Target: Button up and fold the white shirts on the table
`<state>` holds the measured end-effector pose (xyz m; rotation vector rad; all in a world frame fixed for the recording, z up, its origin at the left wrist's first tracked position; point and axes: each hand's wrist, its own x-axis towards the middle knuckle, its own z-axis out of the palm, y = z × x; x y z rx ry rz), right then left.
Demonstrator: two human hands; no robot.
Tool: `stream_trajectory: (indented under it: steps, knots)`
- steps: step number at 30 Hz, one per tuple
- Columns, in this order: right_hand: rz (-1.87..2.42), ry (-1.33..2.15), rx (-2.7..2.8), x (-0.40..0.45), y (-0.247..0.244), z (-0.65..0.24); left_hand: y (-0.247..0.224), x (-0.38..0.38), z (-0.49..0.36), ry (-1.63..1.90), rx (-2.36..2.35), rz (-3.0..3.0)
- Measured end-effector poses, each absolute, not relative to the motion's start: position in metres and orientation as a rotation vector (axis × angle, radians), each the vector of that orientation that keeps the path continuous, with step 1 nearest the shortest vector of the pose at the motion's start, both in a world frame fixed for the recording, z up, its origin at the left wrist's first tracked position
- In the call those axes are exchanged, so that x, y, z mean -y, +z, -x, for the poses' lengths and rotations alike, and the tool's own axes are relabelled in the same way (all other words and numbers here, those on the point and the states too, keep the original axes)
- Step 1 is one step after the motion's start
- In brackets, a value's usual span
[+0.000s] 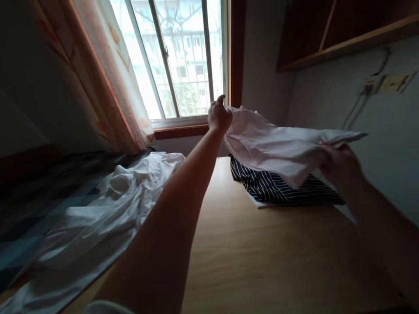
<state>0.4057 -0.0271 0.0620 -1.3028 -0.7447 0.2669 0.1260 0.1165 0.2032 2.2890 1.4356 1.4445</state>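
Note:
A white garment [268, 144], its kind not clear from its folds, hangs stretched in the air between my hands. My left hand [220, 115] grips its far left end, close to the window. At the right, my right hand [342, 163] pinches the garment's other end, thumb on top. Directly below lies a black garment with white stripes [271, 183], flat on the wooden table [229, 253]. A pale edge of something shows beneath the striped one. The white cloth hides part of the stripes.
A crumpled white garment [131, 196], apparently a shirt, spreads along the table's left side. Beyond it lies a dark checked cloth [32, 218]. An orange patterned curtain [101, 78] hangs beside the window [183, 61]. Overhead right is a wooden shelf [356, 41]; a wall socket [393, 83] carries a cable.

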Motion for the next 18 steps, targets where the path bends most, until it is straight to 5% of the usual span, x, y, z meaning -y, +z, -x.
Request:
stream_trajectory:
  steps: [9,18]
  knots:
    - [1.411,0.492,0.444,-0.008,-0.052,-0.343,0.012,-0.038,-0.166,0.749,-0.888,-2.733]
    - [1.148,0.928,0.165,0.0,-0.044,-0.362,-0.011,-0.027,-0.183,0.562,-1.044,-3.029]
